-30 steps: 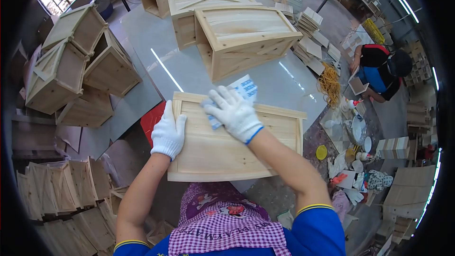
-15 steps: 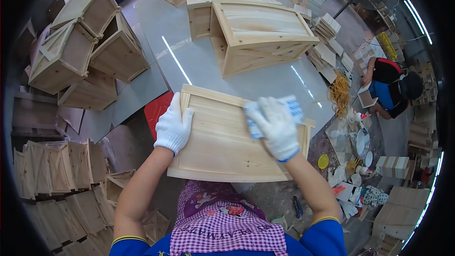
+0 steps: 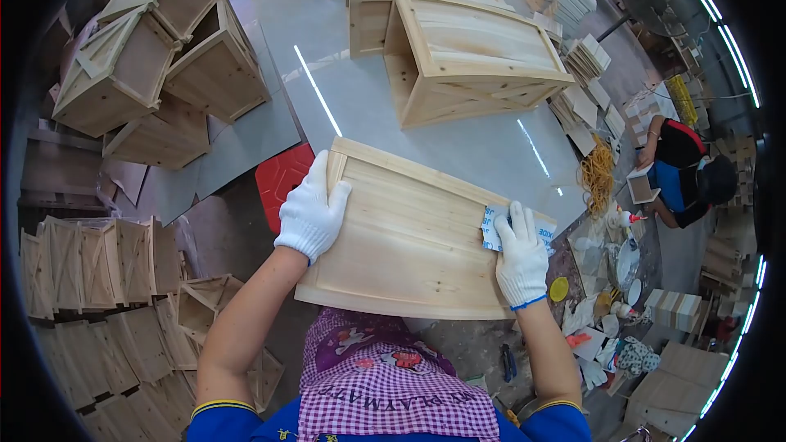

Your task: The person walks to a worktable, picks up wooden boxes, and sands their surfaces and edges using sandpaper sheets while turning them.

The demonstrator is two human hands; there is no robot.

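A framed pale wooden panel (image 3: pixel 401 237) lies in front of my apron, tilted down toward the right. My left hand (image 3: pixel 313 211), in a white knit glove, grips its left edge with the thumb on the face. My right hand (image 3: pixel 521 255), gloved too, is at the panel's right end and presses a white sheet with blue print (image 3: pixel 494 227) against the wood. Part of that sheet is hidden under the right fingers. Beyond the panel, a wooden crate with X-shaped bracing (image 3: pixel 483 49) rests on the grey glossy table (image 3: pixel 327 74).
Stacked wooden crates (image 3: pixel 123 65) stand at the left, more crates (image 3: pixel 106 270) below them. A red stool (image 3: pixel 278 180) is behind my left hand. At the right, a co-worker (image 3: pixel 684 172) holds a small box near yellow cords (image 3: pixel 598 176) and floor clutter.
My right hand has slid the printed sheet from the panel's upper left part to its right end. The left hand keeps its grip. The view has shifted, and the panel tilts more.
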